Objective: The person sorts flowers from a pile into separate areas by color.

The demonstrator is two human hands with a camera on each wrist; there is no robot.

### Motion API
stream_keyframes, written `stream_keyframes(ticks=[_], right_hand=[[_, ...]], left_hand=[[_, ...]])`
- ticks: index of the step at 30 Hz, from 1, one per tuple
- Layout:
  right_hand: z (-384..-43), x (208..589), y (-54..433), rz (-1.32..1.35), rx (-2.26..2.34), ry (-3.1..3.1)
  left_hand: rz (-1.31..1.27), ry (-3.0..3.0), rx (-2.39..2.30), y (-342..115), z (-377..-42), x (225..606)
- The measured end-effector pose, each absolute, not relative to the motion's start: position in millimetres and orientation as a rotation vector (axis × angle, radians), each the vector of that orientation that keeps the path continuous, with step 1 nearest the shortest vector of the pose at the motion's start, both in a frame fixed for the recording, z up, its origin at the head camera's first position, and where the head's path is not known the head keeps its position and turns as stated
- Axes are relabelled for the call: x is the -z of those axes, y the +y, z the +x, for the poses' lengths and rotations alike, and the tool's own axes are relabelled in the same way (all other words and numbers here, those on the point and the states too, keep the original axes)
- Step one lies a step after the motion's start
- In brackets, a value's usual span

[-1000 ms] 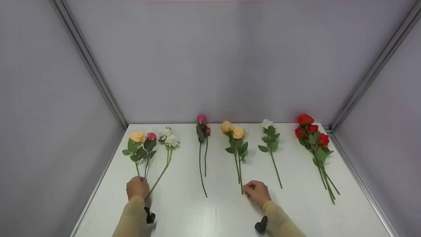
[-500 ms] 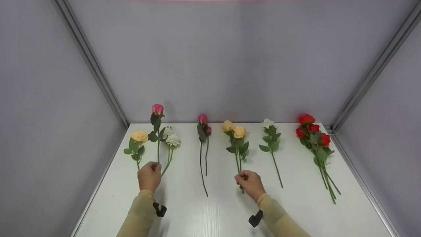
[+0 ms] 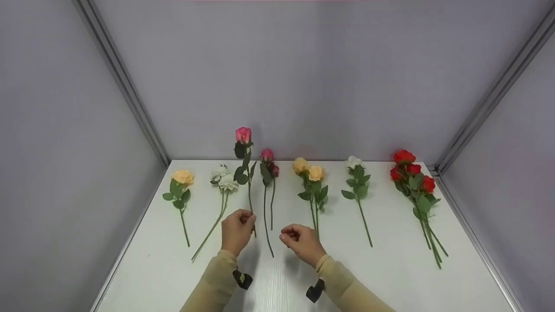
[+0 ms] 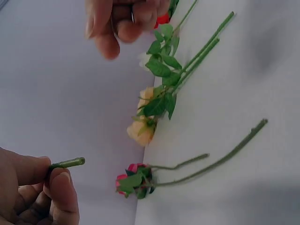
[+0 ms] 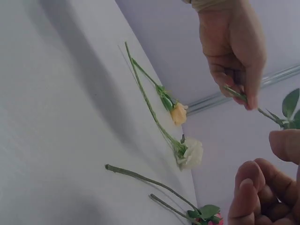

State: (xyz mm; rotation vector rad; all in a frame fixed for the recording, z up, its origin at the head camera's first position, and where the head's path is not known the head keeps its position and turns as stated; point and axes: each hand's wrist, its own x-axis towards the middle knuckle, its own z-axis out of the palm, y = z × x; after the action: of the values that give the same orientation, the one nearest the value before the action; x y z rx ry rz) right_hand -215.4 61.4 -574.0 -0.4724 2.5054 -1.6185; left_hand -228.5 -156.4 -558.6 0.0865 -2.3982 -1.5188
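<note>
My left hand (image 3: 236, 230) pinches the stem of a pink rose (image 3: 243, 135) between thumb and fingers, raised above the table with its bloom up. The cut end of that stem (image 4: 71, 163) pokes out past the fingertips in the left wrist view. My right hand (image 3: 304, 245) hovers to the right, fingers loosely curled, the thumb apart from them and nothing held. Between the hands lie two darker pink roses (image 3: 267, 156), their stems toward me. Beside the right hand are the yellow roses (image 3: 316, 174), their lower stems partly hidden by it.
On the white table (image 3: 138, 268), a single yellow rose (image 3: 183, 177) and white flowers (image 3: 227, 182) lie at the left. A white rose (image 3: 354, 163) and several red roses (image 3: 403, 157) lie at the right. Grey walls (image 3: 277, 78) enclose the back and sides.
My left hand has lifted the pink rose from beside the left yellow rose and carried it right, past the white flowers. My right hand has moved left, away from the yellow roses' stem ends.
</note>
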Motion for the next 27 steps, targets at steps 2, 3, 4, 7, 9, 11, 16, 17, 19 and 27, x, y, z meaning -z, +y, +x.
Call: stream_keyframes(ticks=[2, 3, 4, 7, 9, 11, 16, 17, 19, 27], right_hand=[[-213, 575, 56, -0.499, 1.592, 2.532], [-212, 576, 53, -0.513, 1.583, 2.548], [-211, 577, 51, -0.518, 1.579, 2.557], [-209, 580, 46, -0.535, 1.604, 2.562], [-208, 581, 44, -0.534, 1.628, 2.557], [-208, 581, 42, -0.516, 1.653, 2.555], [-208, 582, 42, -0.474, 1.690, 2.594], [-208, 582, 41, -0.469, 1.692, 2.600], [-208, 583, 41, -0.463, 1.678, 2.611], [-212, 587, 40, -0.454, 1.674, 2.649]], left_hand=[[0.058, -2.392, 1.591, -147, -227, 559], [0.044, -2.390, 1.619, -142, -226, 559], [0.028, -2.386, 1.639, -138, -225, 560], [-0.003, -2.371, 1.704, -128, -223, 562], [-0.014, -2.362, 1.733, -123, -221, 563], [-0.019, -2.357, 1.753, -119, -219, 565], [-0.026, -2.369, 1.758, -112, -216, 567], [-0.031, -2.371, 1.755, -111, -215, 567], [-0.034, -2.379, 1.750, -109, -213, 567], [-0.120, -2.452, 1.559, -121, -214, 572]])
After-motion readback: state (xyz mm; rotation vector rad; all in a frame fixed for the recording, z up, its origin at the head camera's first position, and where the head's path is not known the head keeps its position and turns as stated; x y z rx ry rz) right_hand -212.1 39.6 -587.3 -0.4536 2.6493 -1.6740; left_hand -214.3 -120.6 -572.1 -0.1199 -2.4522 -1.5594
